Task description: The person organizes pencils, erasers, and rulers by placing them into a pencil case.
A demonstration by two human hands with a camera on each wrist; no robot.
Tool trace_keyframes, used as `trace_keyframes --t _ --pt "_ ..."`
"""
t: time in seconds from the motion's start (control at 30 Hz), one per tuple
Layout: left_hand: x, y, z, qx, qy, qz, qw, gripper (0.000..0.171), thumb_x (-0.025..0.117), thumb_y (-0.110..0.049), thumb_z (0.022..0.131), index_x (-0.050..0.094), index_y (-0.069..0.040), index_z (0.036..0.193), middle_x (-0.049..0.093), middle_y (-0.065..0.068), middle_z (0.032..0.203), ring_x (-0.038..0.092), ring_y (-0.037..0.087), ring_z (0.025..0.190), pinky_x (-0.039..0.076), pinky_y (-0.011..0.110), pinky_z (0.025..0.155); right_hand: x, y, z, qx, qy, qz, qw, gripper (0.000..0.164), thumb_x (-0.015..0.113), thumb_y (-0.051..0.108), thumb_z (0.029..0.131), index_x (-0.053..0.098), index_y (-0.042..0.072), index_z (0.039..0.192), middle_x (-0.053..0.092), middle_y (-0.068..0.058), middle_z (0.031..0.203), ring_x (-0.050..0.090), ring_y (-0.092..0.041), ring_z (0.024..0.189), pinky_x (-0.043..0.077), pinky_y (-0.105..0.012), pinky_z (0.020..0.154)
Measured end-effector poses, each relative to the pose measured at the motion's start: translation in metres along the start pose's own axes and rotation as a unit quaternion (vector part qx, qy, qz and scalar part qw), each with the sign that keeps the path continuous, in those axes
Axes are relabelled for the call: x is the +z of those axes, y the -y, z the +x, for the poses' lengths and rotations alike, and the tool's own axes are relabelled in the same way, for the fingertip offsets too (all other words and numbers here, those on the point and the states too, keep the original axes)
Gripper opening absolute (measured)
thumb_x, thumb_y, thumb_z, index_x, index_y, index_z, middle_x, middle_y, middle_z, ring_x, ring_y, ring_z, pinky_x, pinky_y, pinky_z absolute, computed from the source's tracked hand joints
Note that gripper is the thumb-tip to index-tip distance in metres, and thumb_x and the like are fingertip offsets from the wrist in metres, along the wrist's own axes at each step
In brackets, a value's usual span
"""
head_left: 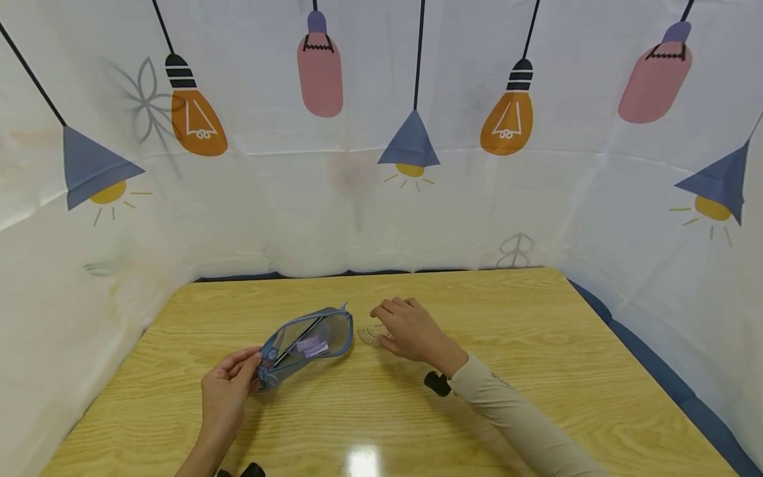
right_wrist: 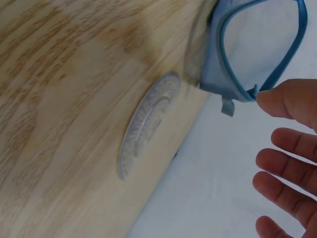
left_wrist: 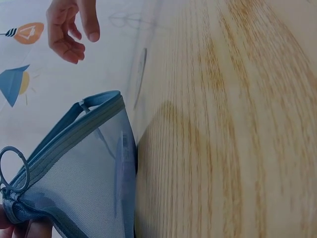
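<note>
A blue mesh zipper pouch [head_left: 304,341] stands unzipped on the table, its mouth spread wide. My left hand [head_left: 229,391] pinches its near left end, by the ring zipper pull [left_wrist: 15,169]. Through the mesh show a dark pen-like stick [head_left: 298,341] and a purple-and-white item [head_left: 312,346] whose kind I cannot tell. A clear protractor [right_wrist: 148,124] lies flat on the table just right of the pouch. Above it hovers my right hand [head_left: 411,331], fingers loosely bent and apart, holding nothing; the right wrist view shows a gap between the fingers and the protractor.
The wood-grain table [head_left: 507,351] reaches back to a white cloth [head_left: 286,205] printed with hanging lamps, which also encloses both sides. A black wrist device [head_left: 438,383] sits under my right wrist. Dark blue fabric [head_left: 656,371] runs along the table's right edge.
</note>
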State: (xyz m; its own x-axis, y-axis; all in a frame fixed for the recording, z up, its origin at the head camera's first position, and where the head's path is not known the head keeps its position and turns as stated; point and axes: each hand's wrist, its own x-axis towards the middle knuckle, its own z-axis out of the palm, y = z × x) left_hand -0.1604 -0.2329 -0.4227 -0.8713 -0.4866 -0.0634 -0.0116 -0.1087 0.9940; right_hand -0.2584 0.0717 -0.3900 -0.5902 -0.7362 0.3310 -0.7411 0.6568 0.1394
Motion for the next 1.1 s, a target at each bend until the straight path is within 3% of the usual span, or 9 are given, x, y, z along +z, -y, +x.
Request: trace_keyframes --t 0.53,1.1 --pt "-0.001 0.001 0.001 0.002 0.007 -0.011 0.9999 0.007 0.071 -0.01 0.09 0.075 -0.008 0.095 0.071 -0.001 0.073 0.063 0.006 0.06 0.05 0.021 0.05 0.015 -0.002 0.002 0.007 0.072 -0.023 0.997 0.04 0.068 0.031 0.092 0.06 0.012 0.127 0.061 -0.004 0.121 0.055 -0.023 0.113 0.041 -0.043 0.098" --pt "0.0 0.0 -0.001 0.001 0.006 -0.013 0.9999 0.008 0.071 -0.01 0.09 0.075 -0.007 0.096 0.071 -0.002 0.073 0.064 0.007 0.061 0.051 0.021 0.051 0.023 -0.001 0.003 0.024 0.132 -0.012 0.991 0.04 0.068 0.034 0.093 0.061 0.014 0.127 0.061 -0.002 0.121 0.057 -0.021 0.109 0.045 -0.043 0.093"
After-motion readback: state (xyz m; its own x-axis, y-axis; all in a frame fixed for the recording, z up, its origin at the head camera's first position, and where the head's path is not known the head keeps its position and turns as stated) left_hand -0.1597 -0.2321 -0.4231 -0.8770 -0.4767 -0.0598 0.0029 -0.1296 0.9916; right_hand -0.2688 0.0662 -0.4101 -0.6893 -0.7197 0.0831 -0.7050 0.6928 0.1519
